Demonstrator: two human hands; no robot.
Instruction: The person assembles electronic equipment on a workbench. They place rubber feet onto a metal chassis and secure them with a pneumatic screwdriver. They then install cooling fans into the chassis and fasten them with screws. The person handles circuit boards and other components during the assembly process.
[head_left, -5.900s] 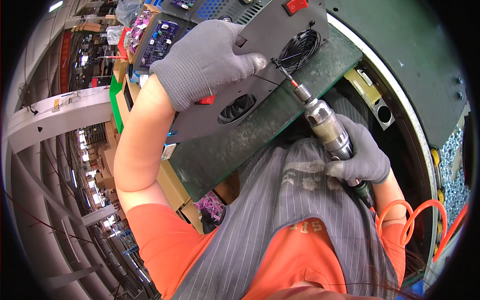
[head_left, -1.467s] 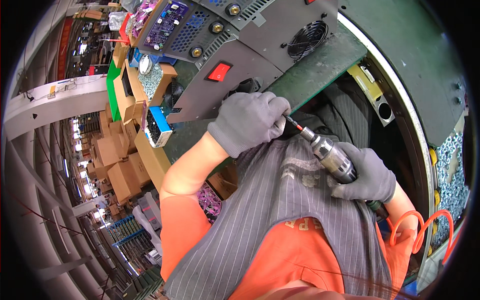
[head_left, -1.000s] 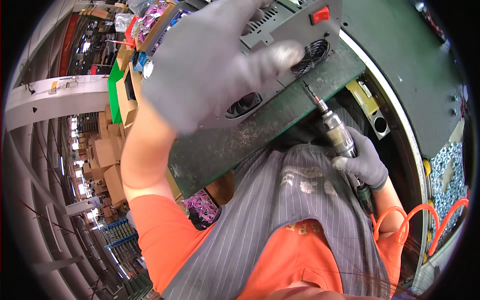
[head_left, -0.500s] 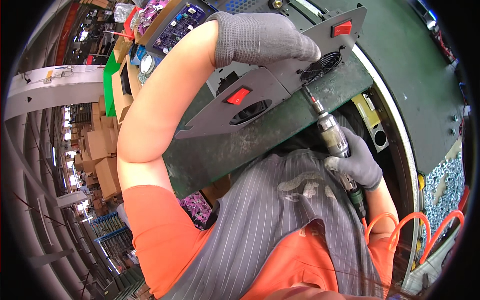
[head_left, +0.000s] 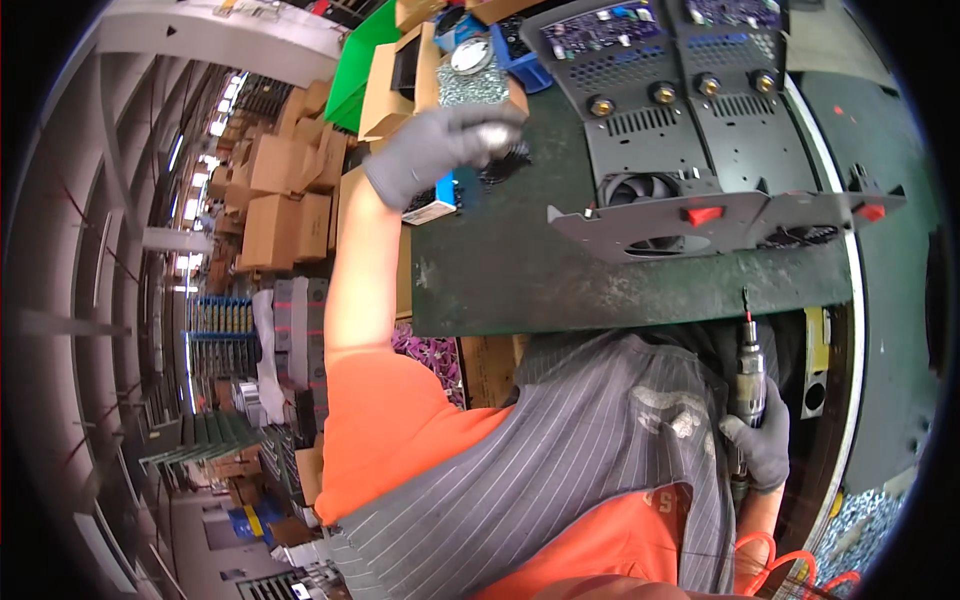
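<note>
My left hand [head_left: 430, 155], in a grey glove, reaches over the far left of the bench. Its fingers bend down together over a small dark pile [head_left: 508, 163]; what they pinch, if anything, is hidden. In my right hand [head_left: 765, 440], also gloved, is a power screwdriver [head_left: 750, 385] held close to my body, its bit pointing away from me and apart from the work. Beyond the bit stand two dark grey metal chassis, side by side. The left one has a red rocker switch [head_left: 704, 215] and a black fan [head_left: 640, 188]; the right has a red switch [head_left: 871, 212] and a round grille [head_left: 797, 237].
Purple circuit boards [head_left: 600, 28] lie on the chassis' far ends. Past my left hand are a carton of small metal parts [head_left: 475, 85], a blue bin [head_left: 525, 65] and a green bin [head_left: 358, 65]. The green bench [head_left: 520, 285] has a pale rail on its right. An orange hose [head_left: 795, 565] coils beside my right arm.
My left hand has left the fan grille and moved left to the dark pile. My right hand has drawn the screwdriver back toward me, away from the chassis. The view has turned left.
</note>
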